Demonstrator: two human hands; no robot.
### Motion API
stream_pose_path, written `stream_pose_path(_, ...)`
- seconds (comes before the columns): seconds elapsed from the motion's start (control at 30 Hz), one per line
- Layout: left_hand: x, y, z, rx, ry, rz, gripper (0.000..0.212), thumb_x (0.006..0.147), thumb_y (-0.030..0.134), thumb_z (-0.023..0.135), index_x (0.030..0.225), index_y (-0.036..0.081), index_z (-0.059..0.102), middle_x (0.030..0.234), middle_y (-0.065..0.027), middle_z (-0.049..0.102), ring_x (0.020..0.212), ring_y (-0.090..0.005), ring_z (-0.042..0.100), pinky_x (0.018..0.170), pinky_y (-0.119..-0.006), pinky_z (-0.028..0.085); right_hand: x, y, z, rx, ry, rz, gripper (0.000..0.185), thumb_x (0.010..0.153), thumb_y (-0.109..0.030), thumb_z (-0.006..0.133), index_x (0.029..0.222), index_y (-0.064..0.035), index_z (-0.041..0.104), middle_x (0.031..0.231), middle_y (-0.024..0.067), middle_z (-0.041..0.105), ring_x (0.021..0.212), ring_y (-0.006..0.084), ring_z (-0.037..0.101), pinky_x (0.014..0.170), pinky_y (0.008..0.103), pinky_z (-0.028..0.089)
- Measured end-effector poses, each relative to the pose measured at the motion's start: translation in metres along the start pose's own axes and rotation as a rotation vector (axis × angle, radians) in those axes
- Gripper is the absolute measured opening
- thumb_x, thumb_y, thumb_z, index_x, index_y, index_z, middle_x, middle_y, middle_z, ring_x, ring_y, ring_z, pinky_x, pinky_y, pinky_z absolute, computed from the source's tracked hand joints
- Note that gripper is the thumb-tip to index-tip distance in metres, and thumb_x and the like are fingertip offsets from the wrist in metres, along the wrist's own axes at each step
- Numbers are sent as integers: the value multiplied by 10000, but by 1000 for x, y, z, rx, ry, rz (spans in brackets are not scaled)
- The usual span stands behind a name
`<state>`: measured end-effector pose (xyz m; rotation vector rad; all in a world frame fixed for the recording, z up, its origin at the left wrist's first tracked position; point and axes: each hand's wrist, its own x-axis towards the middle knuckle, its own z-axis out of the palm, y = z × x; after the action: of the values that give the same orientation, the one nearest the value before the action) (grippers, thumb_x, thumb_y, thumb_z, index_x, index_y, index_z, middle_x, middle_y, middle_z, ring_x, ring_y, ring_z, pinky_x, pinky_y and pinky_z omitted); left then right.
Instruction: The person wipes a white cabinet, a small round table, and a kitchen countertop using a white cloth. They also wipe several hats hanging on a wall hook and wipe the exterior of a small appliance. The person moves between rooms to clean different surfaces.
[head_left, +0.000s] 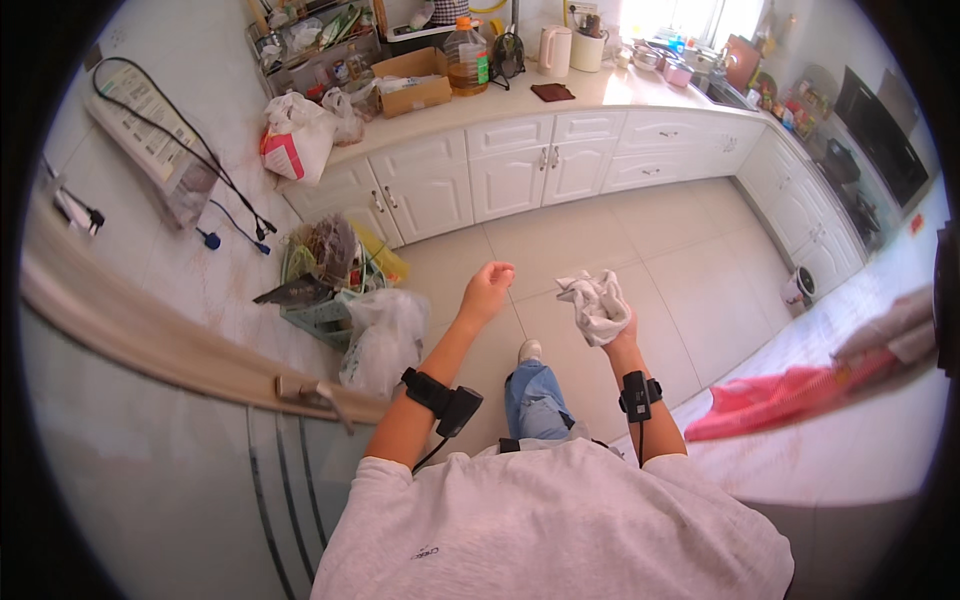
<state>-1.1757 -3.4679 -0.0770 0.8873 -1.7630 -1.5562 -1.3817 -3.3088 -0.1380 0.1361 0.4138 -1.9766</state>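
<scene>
A crumpled white cloth (598, 306) rests in my right hand (627, 330), which is mostly hidden beneath it. My left hand (489, 289) is held in the air in front of me, its fingers curled in and nothing visible in them. Below both hands lies the pale tiled floor (585, 232). To the left of my left hand, a translucent plastic bag (386, 337) leans against a green basket (319, 319) that is full of dried plants and bags.
White cabinets (510, 176) run under a pale countertop (465, 112). On it stand a cardboard box (412, 90), an oil jug (466, 64), a pink kettle (555, 51) and a dark red cloth (553, 91). A door with a handle (315, 394) is at left; pink fabric (780, 397) hangs at right.
</scene>
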Motion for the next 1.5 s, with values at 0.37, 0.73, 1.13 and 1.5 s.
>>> stream_pose_path(0.37,253,-52,-13,-22,-10,-203,245,901,240,525,1058,56,561,953,-43,635,803,-124,605,688,-265,471,291,-58,38,-230,-313,191,356,924,-244,390,1195,-18,439,1177,181,518,1052,321,532,896,443,474)
stream_pose_path(0.73,388,-137,-91,159,217,-327,237,880,218,542,1016,29,585,878,-45,630,754,-108,592,631,-252,467,475,24,114,-431,-26,747,360,860,-191,432,1117,53,490,1031,184,600,935,308,604,853,435,498)
stream_pose_path(1.13,629,-128,-221,612,371,-175,299,831,192,568,1069,13,542,1161,-168,543,1094,-305,511,917,-383,418,750,-12,170,-1189,79,-338,425,798,-50,459,1222,-39,483,1147,177,555,1061,305,545,913,384,439)
stream_pose_path(1.5,694,-184,-265,1097,271,-1,502,888,261,511,1314,30,380,1384,-160,338,1310,-325,268,1093,-447,192,793,137,168,-2242,-476,-574,601,676,-28,552,1268,-102,481,1382,124,395,1299,329,329,1017,497,284)
